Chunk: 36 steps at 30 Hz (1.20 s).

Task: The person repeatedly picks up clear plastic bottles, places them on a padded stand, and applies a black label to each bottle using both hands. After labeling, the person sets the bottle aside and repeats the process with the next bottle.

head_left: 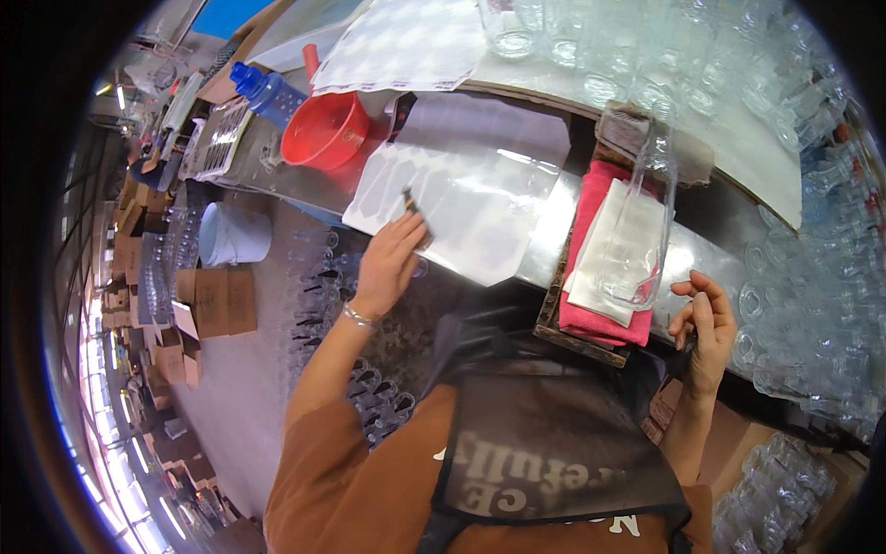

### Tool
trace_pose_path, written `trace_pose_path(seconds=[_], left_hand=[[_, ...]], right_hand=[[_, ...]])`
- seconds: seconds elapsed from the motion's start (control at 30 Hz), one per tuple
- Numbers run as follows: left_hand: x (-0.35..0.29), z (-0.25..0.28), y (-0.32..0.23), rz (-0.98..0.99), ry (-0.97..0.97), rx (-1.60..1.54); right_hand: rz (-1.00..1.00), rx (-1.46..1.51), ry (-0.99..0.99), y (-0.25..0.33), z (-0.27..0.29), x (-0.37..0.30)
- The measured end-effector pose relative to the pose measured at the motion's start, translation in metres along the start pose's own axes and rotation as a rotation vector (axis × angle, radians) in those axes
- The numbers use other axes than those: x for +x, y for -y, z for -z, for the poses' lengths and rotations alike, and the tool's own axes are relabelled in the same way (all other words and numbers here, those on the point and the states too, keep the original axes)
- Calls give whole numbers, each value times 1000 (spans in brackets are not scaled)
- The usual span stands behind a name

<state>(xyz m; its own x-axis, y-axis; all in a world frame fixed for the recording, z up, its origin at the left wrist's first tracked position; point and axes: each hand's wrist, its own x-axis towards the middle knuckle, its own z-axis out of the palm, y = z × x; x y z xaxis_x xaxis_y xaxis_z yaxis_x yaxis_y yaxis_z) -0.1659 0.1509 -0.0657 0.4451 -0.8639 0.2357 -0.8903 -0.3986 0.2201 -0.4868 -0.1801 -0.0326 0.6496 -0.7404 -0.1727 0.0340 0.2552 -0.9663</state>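
My left hand (392, 258) reaches over the near edge of a glossy white sheet (461, 175) with pale rounded shapes. Its fingers are pressed together on a small dark piece with a gold-orange band (411, 200), too small to name surely. My right hand (709, 328) hovers to the right of the folded cloths, fingers loosely bent and apart, nothing visible in it. Between the hands, a tall clear glass vessel (653, 208) lies on a folded white cloth (591, 254), over a pink towel (604, 180) in a wooden tray (580, 342).
A red plastic bowl (323, 134) and a blue bottle (266, 92) stand at the far left. Many clear glasses (794, 305) crowd the right side; more fill a carton (775, 489) below. A white bucket (235, 233) and cardboard boxes (221, 300) are on the floor at left.
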Motion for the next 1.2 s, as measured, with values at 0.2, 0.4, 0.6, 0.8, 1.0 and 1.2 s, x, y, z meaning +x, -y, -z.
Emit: trace_pose_path(seconds=[0.2, 0.4, 0.6, 0.8, 1.0, 1.2], left_hand=[[6, 41, -29, 723, 197, -637], [136, 33, -120, 388, 97, -1108], [181, 29, -194, -437, -202, -434], [158, 21, -196, -489, -29, -436], [175, 19, -192, -317, -67, -767], [167, -12, -194, -146, -76, -754]], right_hand=[[-40, 7, -77, -1, 17, -3], [-22, 41, -65, 13, 6, 6], [16, 8, 37, 25, -9, 10], [-53, 0, 71, 26, -13, 26], [88, -251, 168, 37, -32, 82], [68, -414, 202, 49, -55, 103]])
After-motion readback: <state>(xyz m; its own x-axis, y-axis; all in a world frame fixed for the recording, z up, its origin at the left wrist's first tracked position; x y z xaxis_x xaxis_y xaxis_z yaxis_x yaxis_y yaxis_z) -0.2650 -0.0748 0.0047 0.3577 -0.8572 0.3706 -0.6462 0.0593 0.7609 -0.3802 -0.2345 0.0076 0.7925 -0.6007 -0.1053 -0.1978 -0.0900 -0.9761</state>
